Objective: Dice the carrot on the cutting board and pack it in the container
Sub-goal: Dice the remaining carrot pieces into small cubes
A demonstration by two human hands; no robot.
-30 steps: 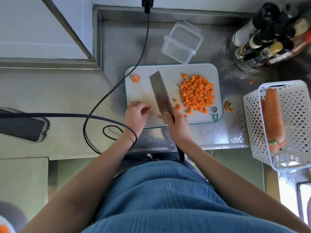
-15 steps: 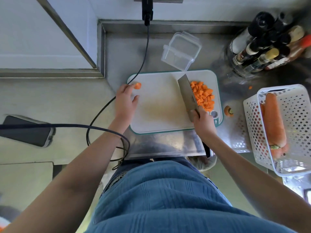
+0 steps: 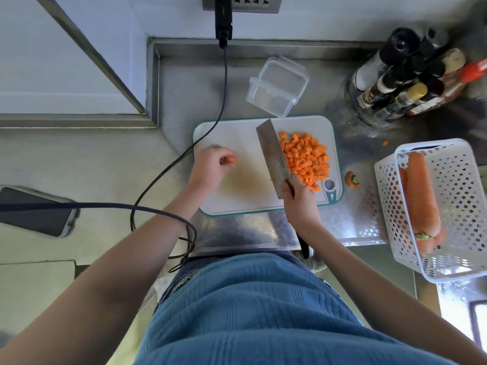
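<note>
Left hand [image 3: 210, 167] over the white cutting board's [image 3: 237, 196] left half, blurred, fingers curled round a small orange carrot piece [image 3: 232, 160]. Cleaver [image 3: 272, 156]: flat steel blade, long axis running near-to-far, tip leaning left; right hand [image 3: 300, 201] clenched on its handle, mostly hidden. Diced carrot [image 3: 305, 158] heaped just right of the blade. Clear plastic container [image 3: 276, 86] beyond the board on the steel desk [image 3: 250, 233], empty. Perforated white basket [image 3: 458, 206] far right, whole carrots inside, cut off.
</note>
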